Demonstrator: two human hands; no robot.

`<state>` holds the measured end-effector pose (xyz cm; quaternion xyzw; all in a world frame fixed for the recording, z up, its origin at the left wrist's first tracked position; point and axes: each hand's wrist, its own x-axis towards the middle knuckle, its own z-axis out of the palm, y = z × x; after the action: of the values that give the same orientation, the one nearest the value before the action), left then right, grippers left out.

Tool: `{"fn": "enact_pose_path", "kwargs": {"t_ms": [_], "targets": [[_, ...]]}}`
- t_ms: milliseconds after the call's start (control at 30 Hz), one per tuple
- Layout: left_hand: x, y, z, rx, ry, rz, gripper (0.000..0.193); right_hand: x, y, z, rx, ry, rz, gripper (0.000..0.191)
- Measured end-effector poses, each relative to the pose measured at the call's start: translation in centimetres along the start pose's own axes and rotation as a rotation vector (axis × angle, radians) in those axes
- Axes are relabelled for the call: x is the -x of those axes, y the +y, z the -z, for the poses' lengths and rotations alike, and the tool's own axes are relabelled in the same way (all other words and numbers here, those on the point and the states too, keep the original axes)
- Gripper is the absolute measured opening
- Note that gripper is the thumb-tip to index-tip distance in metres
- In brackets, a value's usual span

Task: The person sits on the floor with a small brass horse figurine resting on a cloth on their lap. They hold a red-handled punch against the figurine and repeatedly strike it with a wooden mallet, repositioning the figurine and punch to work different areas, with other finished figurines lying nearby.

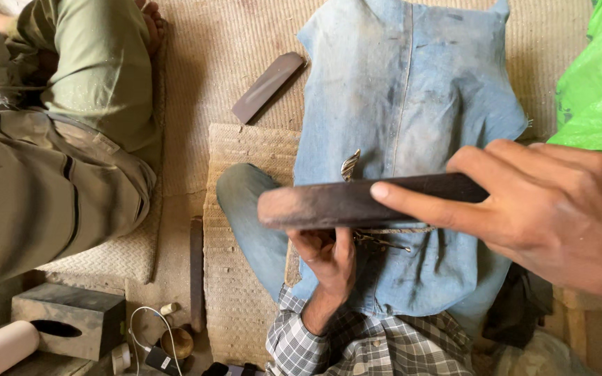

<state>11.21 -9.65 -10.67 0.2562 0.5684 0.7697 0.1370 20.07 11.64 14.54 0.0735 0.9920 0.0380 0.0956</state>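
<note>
1. We count two dark flat bars: one grasped in our right hand [559,209] above the denim cloth [405,104], one lying on the mat [245,42]
2. Our left hand [329,257] pinches a thin metal piece [351,166], mostly hidden behind the held bar [357,202]

Soft, even daylight, moderately bright; no harsh glare. Right hand [552,209] close to lens, large, slightly soft at edges. Dark flat bar [357,202] under its fingers sharp. Shadow pools below left hand [329,257], dim toward bottom corners. Green plastic bag [593,76] above right hand oversaturated, bright.
</note>
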Motion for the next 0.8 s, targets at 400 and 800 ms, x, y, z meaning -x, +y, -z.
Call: {"fn": "enact_pose_path", "kwargs": {"t_ms": [400,800], "targets": [[0.6,0.3,0.4,-0.001,-0.059,0.213,0.064,-2.1,0.3,1.5,0.185,0.027,0.184,0.081],[1.0,0.7,0.0,0.039,0.013,0.227,0.056,-1.9,1.2,2.0,-0.129,-0.032,0.099,0.084]]}}
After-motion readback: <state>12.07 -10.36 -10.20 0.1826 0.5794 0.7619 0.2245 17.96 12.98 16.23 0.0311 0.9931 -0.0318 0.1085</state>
